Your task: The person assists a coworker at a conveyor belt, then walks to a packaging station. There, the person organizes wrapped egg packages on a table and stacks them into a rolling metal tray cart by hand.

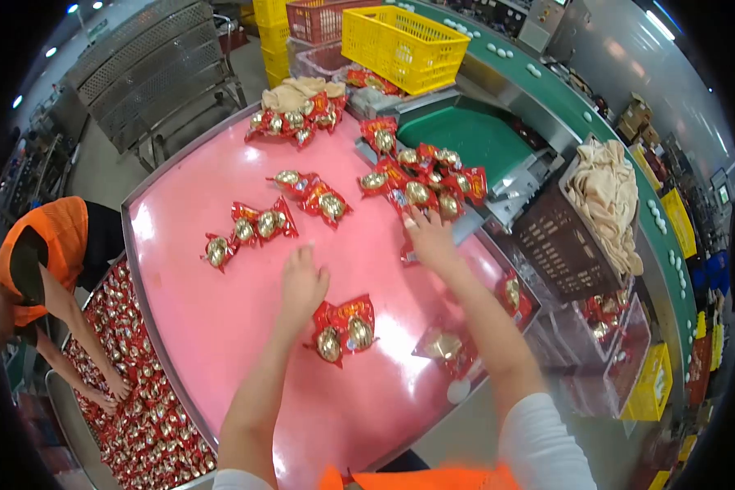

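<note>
Red plastic packets, each with a gold egg-shaped item inside, lie on a pink tabletop. My left hand is over the middle of the table, fingers extended and holding nothing. Just below it is a pair of packets. My right hand reaches to the near edge of a packet pile, its spread fingers touching a packet there. A short row of packets and another pair lie beyond my left hand. More packets sit at the far edge, beside beige cloth.
A green chute adjoins the table at the back right. Beside it stands a brown crate with beige cloths; a yellow crate is behind. At left, a person in an orange vest reaches into a bin of packets.
</note>
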A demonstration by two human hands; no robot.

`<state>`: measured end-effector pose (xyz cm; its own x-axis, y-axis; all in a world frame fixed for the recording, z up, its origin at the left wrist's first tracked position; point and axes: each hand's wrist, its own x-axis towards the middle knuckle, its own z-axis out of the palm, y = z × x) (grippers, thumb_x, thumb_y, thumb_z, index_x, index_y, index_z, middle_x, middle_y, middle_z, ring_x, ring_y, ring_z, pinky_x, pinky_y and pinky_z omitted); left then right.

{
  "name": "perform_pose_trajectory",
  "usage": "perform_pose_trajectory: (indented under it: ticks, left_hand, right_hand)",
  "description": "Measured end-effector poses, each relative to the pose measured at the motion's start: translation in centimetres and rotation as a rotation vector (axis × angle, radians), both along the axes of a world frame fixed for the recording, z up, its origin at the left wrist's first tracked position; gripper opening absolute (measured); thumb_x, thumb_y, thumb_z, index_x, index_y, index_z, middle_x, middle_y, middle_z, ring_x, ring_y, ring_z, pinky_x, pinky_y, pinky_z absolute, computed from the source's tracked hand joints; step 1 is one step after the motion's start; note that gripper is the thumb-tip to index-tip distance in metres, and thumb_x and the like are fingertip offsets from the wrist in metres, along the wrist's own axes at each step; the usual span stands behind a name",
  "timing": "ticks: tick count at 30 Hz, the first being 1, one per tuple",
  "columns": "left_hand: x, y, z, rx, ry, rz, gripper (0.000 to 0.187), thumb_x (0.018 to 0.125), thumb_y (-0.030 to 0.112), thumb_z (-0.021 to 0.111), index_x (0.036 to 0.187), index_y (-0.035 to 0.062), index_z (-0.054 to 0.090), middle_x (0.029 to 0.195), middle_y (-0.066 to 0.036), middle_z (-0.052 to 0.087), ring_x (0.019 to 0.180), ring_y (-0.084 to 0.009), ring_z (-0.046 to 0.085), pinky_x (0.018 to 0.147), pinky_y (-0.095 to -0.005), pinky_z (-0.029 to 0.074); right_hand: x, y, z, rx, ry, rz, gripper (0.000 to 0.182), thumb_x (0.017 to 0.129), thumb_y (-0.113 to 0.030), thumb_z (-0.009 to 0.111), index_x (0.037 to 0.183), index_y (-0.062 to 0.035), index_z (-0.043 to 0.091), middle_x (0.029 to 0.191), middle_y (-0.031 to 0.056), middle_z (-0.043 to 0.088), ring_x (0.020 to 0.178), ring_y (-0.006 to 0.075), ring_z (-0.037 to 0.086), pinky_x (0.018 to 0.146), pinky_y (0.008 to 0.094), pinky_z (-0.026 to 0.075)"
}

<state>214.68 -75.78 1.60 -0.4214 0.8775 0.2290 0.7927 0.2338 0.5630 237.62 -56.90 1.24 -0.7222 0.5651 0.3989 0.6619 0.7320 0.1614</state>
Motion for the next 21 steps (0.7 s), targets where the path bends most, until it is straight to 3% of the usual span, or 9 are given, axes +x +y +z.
perform_pose_trajectory:
  ticks: [3,5,7,8,9,12,16,19,21]
  left_hand:
    - [-0.9,9.0,0.2,0.071,0.098,0.024,0.056,0.083,0.021,0.066,0.131,0.0008,0.047,0.120,-0.022,0.052,0.110,-0.0396,0.053,0.091,-0.0490,0.047]
    - [-1.0,13.1,-1.3,0.131,0.141,0.048,0.056,0.082,0.019,0.067,0.131,0.0020,0.048,0.122,-0.021,0.052,0.111,-0.0391,0.053,0.091,-0.0492,0.047]
    - [-1.8,14.7,-3.3,-0.028,0.212,0.122,0.057,0.078,0.016,0.069,0.131,0.0058,0.049,0.123,-0.019,0.052,0.112,-0.0388,0.053,0.090,-0.0499,0.048]
    - [-1.9,14.5,-4.0,-0.045,0.193,0.111,0.057,0.078,0.016,0.069,0.131,0.0058,0.049,0.123,-0.019,0.052,0.112,-0.0388,0.053,0.090,-0.0499,0.048]
    - [-2.3,13.7,-3.3,-0.083,0.164,0.052,0.058,0.077,0.016,0.070,0.131,0.0070,0.050,0.123,-0.019,0.052,0.112,-0.0385,0.053,0.090,-0.0498,0.048]
    - [-3.8,9.2,-2.7,-0.130,0.119,-0.016,0.055,0.077,0.013,0.070,0.128,0.0074,0.051,0.121,-0.019,0.052,0.112,-0.0387,0.053,0.091,-0.0491,0.047]
    - [-4.5,-2.5,-0.3,0.152,-0.175,-0.161,0.056,0.074,0.001,0.065,0.128,0.0062,0.049,0.116,-0.020,0.051,0.107,-0.0394,0.053,0.089,-0.0448,0.048]
    - [-2.4,-11.3,2.1,-0.038,-0.173,0.024,0.059,0.072,-0.001,0.064,0.129,0.0068,0.050,0.118,-0.020,0.050,0.107,-0.0389,0.053,0.088,-0.0434,0.048]
    - [-1.6,-15.4,0.1,-0.068,-0.086,0.063,0.060,0.074,0.004,0.066,0.132,0.0079,0.049,0.124,-0.020,0.048,0.108,-0.0388,0.053,0.089,-0.0450,0.047]
  right_hand:
    - [-0.2,1.9,-1.0,-0.175,-0.210,-0.069,0.046,0.083,-0.026,0.062,0.126,-0.0130,0.059,0.110,0.0123,0.059,0.104,0.0295,0.055,0.081,0.0453,0.045]
    - [-0.8,0.0,1.7,-0.233,-0.187,-0.104,0.045,0.079,-0.026,0.066,0.121,-0.0102,0.060,0.105,0.0108,0.058,0.104,0.0286,0.054,0.080,0.0454,0.045]
    - [-0.7,-1.8,2.2,-0.300,-0.235,-0.137,0.043,0.078,-0.026,0.067,0.118,-0.0093,0.061,0.105,0.0109,0.058,0.103,0.0286,0.054,0.080,0.0465,0.045]
    - [-0.4,-3.0,1.7,-0.188,-0.063,-0.103,0.040,0.079,-0.025,0.066,0.115,-0.0095,0.061,0.106,0.0113,0.058,0.103,0.0288,0.054,0.079,0.0458,0.046]
    - [-0.1,-4.0,1.1,-0.075,0.116,-0.061,0.036,0.080,-0.024,0.065,0.113,-0.0097,0.061,0.108,0.0117,0.058,0.102,0.0289,0.054,0.079,0.0452,0.048]
    - [1.7,-8.4,-1.2,-0.160,0.142,0.055,0.028,0.082,-0.017,0.061,0.110,-0.0103,0.061,0.111,0.0123,0.058,0.102,0.0292,0.056,0.077,0.0424,0.051]
    - [4.0,-14.3,1.4,-0.368,0.068,0.196,0.025,0.084,-0.011,0.058,0.108,-0.0091,0.061,0.116,0.0128,0.058,0.102,0.0300,0.058,0.076,0.0397,0.053]
    - [4.6,-15.5,1.6,-0.719,0.218,0.013,0.035,0.080,-0.005,0.062,0.115,-0.0066,0.060,0.119,0.0151,0.056,0.103,0.0346,0.058,0.081,0.0431,0.053]
    - [4.0,-16.4,2.7,-0.666,0.246,0.031,0.035,0.079,-0.005,0.064,0.113,-0.0059,0.061,0.118,0.0152,0.057,0.103,0.0355,0.058,0.083,0.0436,0.053]
